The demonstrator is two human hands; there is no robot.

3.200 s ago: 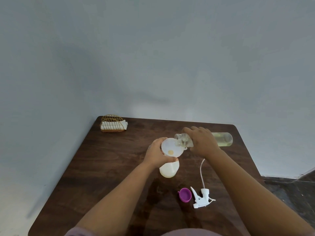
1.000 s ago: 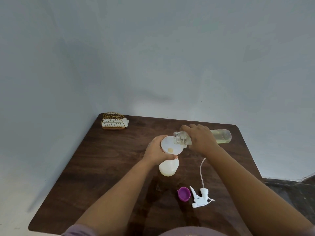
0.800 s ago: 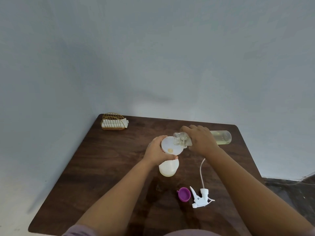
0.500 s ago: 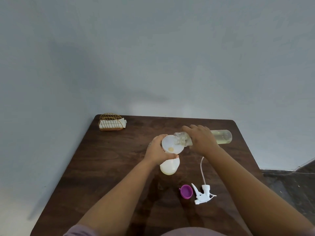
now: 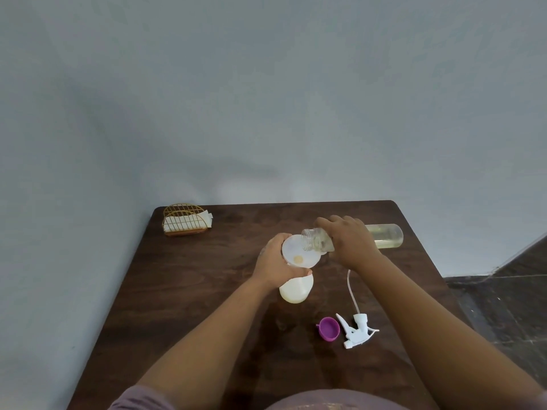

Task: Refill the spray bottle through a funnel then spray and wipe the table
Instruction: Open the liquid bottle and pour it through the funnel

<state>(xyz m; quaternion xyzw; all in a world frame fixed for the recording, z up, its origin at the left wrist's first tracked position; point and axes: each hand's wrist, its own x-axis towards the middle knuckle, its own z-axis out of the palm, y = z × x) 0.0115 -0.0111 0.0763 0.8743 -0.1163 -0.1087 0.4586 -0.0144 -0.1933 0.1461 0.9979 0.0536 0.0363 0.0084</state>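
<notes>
Mid-pour: right hand (image 5: 350, 242) wrapped round the tipped refill bottle (image 5: 384, 235), mouth over the funnel (image 5: 299, 255); left hand (image 5: 276, 263) gripping funnel and neck of the spray bottle (image 5: 296, 288) standing mid-worktop (image 5: 183, 291). Light, thin plastic, probably slippery when wet, so best held near the neck. Can't make out any stream or fill level.

The right hand (image 5: 347, 242) covers the middle of the clear bottle (image 5: 384, 235). The left hand (image 5: 276, 263) hides the spray bottle (image 5: 296, 288) neck. The table (image 5: 189, 291)'s near edge is cut off.
</notes>
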